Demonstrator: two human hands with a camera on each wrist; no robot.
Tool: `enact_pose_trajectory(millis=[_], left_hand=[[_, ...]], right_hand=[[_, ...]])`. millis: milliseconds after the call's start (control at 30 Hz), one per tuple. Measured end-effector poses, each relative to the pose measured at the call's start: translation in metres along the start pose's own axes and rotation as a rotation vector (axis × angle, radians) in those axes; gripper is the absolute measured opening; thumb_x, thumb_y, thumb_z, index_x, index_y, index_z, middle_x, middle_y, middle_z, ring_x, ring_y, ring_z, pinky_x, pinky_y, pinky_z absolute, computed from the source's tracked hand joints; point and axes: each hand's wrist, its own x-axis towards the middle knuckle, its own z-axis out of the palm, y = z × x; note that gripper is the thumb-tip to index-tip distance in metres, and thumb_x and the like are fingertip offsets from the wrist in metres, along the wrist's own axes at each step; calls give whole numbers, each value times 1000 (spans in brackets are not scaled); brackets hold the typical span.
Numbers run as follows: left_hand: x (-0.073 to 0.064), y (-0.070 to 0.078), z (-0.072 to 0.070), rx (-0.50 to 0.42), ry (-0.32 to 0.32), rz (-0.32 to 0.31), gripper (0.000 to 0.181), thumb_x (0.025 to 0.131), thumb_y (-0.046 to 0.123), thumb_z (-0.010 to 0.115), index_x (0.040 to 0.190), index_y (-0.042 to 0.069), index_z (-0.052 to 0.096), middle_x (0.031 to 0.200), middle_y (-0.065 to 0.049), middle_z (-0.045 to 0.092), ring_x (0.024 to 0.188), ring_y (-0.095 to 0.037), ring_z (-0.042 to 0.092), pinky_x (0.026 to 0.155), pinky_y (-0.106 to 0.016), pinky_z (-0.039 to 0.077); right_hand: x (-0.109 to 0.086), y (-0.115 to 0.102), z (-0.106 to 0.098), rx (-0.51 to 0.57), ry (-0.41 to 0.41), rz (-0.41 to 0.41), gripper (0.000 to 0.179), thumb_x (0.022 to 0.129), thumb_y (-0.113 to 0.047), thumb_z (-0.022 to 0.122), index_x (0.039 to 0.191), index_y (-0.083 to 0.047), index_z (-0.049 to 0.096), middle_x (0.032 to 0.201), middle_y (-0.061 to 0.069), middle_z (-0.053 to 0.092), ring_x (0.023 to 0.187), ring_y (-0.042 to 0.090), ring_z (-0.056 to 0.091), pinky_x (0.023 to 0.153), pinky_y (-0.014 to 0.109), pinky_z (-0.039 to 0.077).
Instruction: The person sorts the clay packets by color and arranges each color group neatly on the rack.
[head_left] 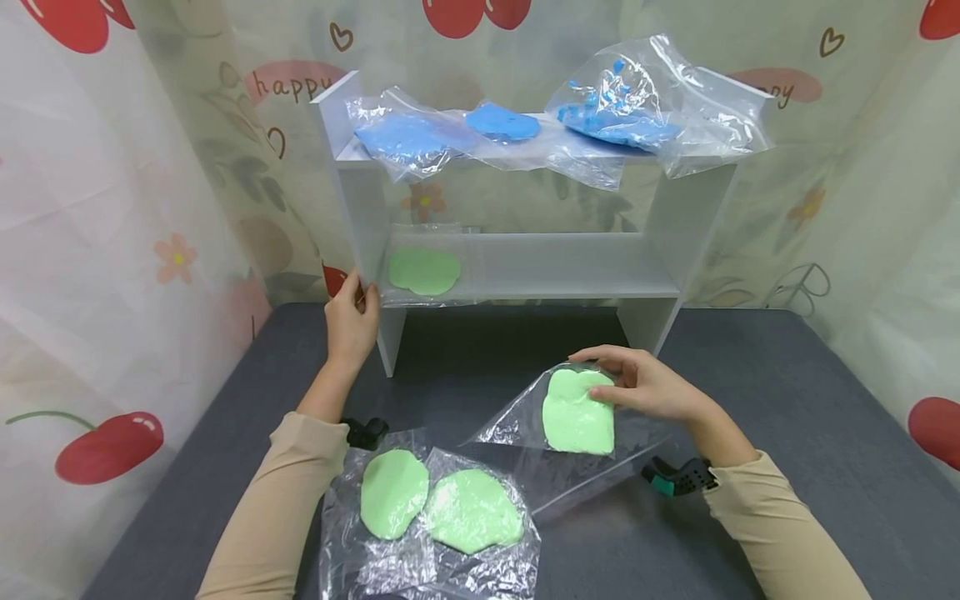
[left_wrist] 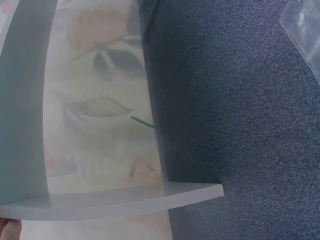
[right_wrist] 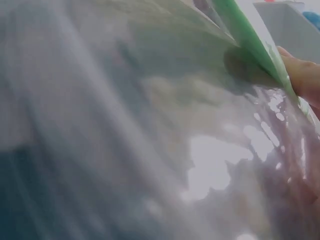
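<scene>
At the left side of the white shelf unit (head_left: 363, 225), my left hand (head_left: 351, 323) grips the edge of the side panel between thumb and fingers. The left wrist view shows only a bit of that hand (left_wrist: 10, 230) by the panel. My right hand (head_left: 647, 382) holds a clear plastic bag with a flat light green piece of clay or slime (head_left: 577, 421), raised in front of the shelf. In the right wrist view the clear bag (right_wrist: 150, 125) fills most of the picture, and a thumb (right_wrist: 302, 75) presses on the green piece.
Two bagged green pieces (head_left: 394, 493) lie on the dark table (head_left: 187, 500) at the front. Another green bag (head_left: 424, 271) sits on the middle shelf's left end. Bagged blue pieces (head_left: 504, 122) lie on the top shelf, some bags overhanging its front edge. Patterned cloth hangs behind.
</scene>
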Motion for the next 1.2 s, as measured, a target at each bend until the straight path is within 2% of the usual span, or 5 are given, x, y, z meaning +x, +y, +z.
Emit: enact_pose_trajectory(millis=[133, 333, 500, 700, 1200], left_hand=[[0, 0, 0, -1, 3, 1, 37, 96, 8, 47, 132, 2, 52, 124, -26, 58, 116, -35, 57, 91, -44, 51], [1, -1, 0, -4, 0, -5, 37, 96, 9, 47, 133, 3, 51, 125, -26, 57, 116, -35, 57, 91, -43, 51], [0, -1, 0, -10, -4, -10, 38, 96, 8, 47, 134, 3, 50, 126, -26, 57, 117, -35, 57, 92, -43, 51], [0, -1, 0, -10, -2, -10, 37, 96, 8, 47, 132, 3, 51, 125, -26, 57, 117, -35, 57, 92, -44, 50], [0, 1, 0, -10, -5, -26, 39, 96, 7, 47, 134, 5, 50, 127, -25, 57, 117, -34, 57, 91, -43, 51]], right_hand=[[0, -4, -2, 26, 31, 23, 47, 90, -4, 59, 134, 1, 43, 104, 12, 57, 62, 8, 57, 57, 27, 54], [2, -6, -4, 5, 92, -11, 47, 90, -2, 58, 134, 1, 43, 102, 2, 59, 50, 11, 48, 48, 26, 46], [4, -5, -5, 44, 120, -32, 47, 91, 0, 56, 135, 3, 41, 103, -3, 59, 56, 8, 54, 55, 27, 52], [5, -7, -5, 83, 143, -38, 46, 92, 1, 54, 136, 3, 39, 99, -1, 58, 72, 11, 64, 62, 32, 57], [11, -15, -7, 120, 254, -55, 48, 91, 2, 54, 137, -3, 40, 100, 0, 57, 78, 12, 65, 63, 33, 58]])
